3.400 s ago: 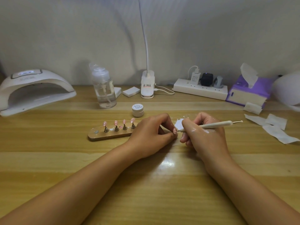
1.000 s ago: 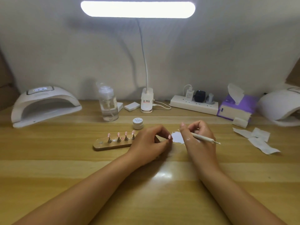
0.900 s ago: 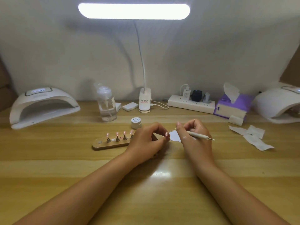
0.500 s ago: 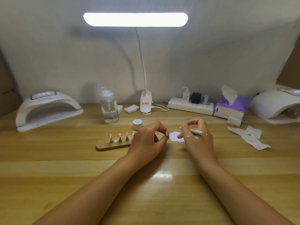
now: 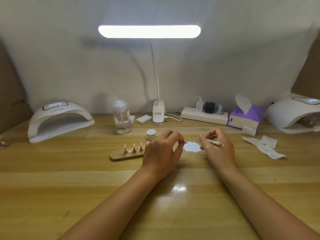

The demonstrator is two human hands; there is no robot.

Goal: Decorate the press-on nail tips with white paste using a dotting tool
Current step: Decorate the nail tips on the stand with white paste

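Left grip is curled in, pinching one small pink nail tip at its fingertips, just left of the white paste smeared on the counter. Right grip is closed around the dotting tool, just right of the paste, with the tool's free end pointing right. Three more pink tips stand on the wooden holder further left, and a little white jar sits just behind it.
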